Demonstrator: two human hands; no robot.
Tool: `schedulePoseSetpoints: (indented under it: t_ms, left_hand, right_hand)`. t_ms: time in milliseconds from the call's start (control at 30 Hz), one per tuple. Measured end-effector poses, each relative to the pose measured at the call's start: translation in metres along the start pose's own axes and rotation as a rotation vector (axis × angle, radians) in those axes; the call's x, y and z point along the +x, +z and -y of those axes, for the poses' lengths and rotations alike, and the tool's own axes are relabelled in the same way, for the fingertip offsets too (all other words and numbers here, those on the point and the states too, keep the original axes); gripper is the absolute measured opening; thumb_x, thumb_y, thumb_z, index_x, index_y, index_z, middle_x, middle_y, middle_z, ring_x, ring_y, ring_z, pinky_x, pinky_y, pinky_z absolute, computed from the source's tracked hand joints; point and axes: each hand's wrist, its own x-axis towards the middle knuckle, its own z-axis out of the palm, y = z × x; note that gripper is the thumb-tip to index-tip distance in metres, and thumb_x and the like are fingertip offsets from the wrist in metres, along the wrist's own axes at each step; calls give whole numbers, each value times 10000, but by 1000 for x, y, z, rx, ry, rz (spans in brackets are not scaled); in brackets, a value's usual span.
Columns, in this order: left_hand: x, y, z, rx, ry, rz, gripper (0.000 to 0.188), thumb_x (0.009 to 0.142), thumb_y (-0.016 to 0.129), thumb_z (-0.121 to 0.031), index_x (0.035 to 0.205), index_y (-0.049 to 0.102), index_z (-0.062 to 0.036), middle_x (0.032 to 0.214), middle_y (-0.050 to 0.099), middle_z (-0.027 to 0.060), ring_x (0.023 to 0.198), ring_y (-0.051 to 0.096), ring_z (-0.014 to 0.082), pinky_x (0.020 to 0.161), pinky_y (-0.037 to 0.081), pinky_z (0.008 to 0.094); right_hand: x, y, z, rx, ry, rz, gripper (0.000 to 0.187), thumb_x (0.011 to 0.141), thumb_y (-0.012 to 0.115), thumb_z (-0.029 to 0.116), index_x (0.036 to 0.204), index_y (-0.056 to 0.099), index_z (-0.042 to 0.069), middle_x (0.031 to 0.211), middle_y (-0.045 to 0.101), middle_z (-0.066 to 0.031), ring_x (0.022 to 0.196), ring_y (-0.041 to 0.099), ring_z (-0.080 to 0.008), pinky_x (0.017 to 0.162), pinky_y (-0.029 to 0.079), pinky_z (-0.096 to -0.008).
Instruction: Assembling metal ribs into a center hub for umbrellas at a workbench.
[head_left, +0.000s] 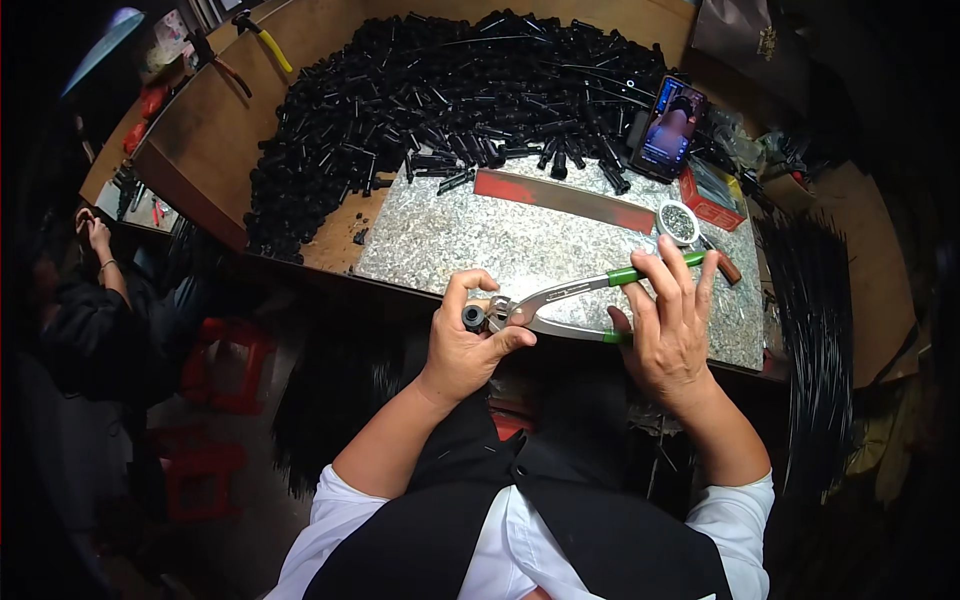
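Observation:
My left hand (462, 340) pinches a small black cylindrical part (473, 318) between thumb and fingers, held at the jaws of a pair of metal pliers (555, 298) with green handles. My right hand (668, 322) wraps the two green handles, fingers spread over the upper one. Both hands hover at the near edge of a speckled grey stone slab (500, 235) that lies on the wooden bench.
A large heap of black cylindrical parts (430, 90) covers the far bench. A red-edged flat bar (565, 198), a small round tin (678, 222), a red box (712, 200) and a lit phone (668, 128) stand at the back right. Another person (95, 290) sits at left. Bundled thin black rods (815, 310) hang right.

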Motion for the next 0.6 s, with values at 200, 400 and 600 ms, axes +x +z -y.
schedulePoseSetpoints:
  t_ms: [200,400,600]
  left_hand:
    - [-3,0,-5,97,-12,-30,418,686,841,-177,909,515,-41,743,594,4,739,559,31,626,452,173]
    - [-7,-12,1,134,-74,26,486,606,877,-295,871,563,-35,710,541,-36,682,496,13,591,402,168]
    - [-10,-22,2,157,-194,184,707,472,797,-604,852,596,-42,665,471,-72,633,418,3,547,307,174]
  right_hand:
    - [-8,-1,4,199,66,78,261,751,695,141,890,502,34,1054,518,-139,998,534,-320,934,375,-528]
    - [-22,-4,5,257,-18,136,274,754,706,185,754,482,27,866,541,-145,721,540,-293,620,430,-385]
    - [-43,-1,16,932,272,743,296,802,710,245,905,501,63,887,599,-176,844,618,-361,695,498,-332]
